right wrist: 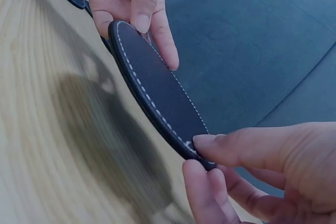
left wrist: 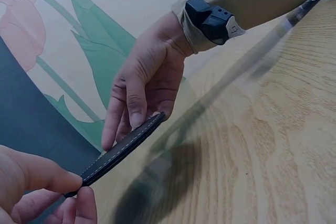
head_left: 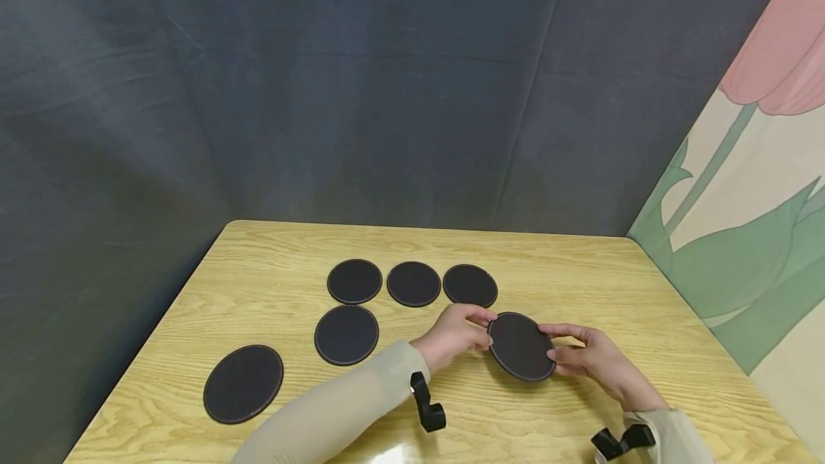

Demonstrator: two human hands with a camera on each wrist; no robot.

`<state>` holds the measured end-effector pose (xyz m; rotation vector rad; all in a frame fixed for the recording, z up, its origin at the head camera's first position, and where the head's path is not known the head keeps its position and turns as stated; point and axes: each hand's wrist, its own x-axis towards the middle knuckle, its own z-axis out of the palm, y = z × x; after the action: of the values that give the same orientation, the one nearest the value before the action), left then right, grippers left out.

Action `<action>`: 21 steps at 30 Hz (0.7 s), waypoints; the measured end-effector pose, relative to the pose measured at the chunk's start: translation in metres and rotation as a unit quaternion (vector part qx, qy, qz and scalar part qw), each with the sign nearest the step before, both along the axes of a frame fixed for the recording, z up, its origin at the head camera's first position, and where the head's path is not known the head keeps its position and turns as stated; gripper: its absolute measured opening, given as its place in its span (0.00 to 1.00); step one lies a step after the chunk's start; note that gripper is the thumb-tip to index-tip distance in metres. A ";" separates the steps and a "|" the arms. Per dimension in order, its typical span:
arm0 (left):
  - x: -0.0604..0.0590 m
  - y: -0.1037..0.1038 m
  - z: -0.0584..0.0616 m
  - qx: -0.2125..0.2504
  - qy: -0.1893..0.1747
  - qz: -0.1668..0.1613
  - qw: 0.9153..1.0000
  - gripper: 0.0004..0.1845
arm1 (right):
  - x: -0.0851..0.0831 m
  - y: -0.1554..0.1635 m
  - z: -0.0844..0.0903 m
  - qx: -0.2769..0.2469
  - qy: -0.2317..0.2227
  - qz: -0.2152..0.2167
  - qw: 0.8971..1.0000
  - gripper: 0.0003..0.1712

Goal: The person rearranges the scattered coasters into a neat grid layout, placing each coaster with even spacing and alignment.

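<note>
Between both hands a round black coaster [head_left: 520,346] with pale edge stitching is held up off the table. My left hand [head_left: 452,337] pinches its left rim between thumb and fingers. On the opposite rim, my right hand [head_left: 596,361] pinches it the same way. The left wrist view shows the coaster [left wrist: 123,148] nearly edge-on, tilted, its shadow on the wood below. In the right wrist view the stitched face of the coaster [right wrist: 157,85] is plain, with the right thumb pressing near its end.
Three black coasters lie in a back row: left [head_left: 354,281], middle [head_left: 414,283] and right [head_left: 470,285]. Another coaster [head_left: 346,334] sits in front of the left one, and one more [head_left: 243,384] lies nearer the table's [head_left: 580,263] left edge. A dark curtain [head_left: 387,92] hangs behind.
</note>
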<state>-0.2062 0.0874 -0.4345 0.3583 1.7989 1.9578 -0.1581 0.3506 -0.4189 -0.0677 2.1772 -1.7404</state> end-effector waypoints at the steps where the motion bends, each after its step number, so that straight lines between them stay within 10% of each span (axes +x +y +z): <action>1: -0.001 -0.001 0.001 -0.001 0.000 0.001 1.000 0.22 | 0.000 -0.001 0.001 -0.003 0.001 0.002 1.000 0.26; 21: -0.007 -0.027 0.009 0.003 0.001 0.001 1.000 0.23 | -0.010 -0.020 0.012 -0.006 0.009 0.003 1.000 0.29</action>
<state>-0.2133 0.0608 -0.4251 0.3589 1.7959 1.9651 -0.1686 0.3310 -0.4073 -0.0931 2.1766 -1.7576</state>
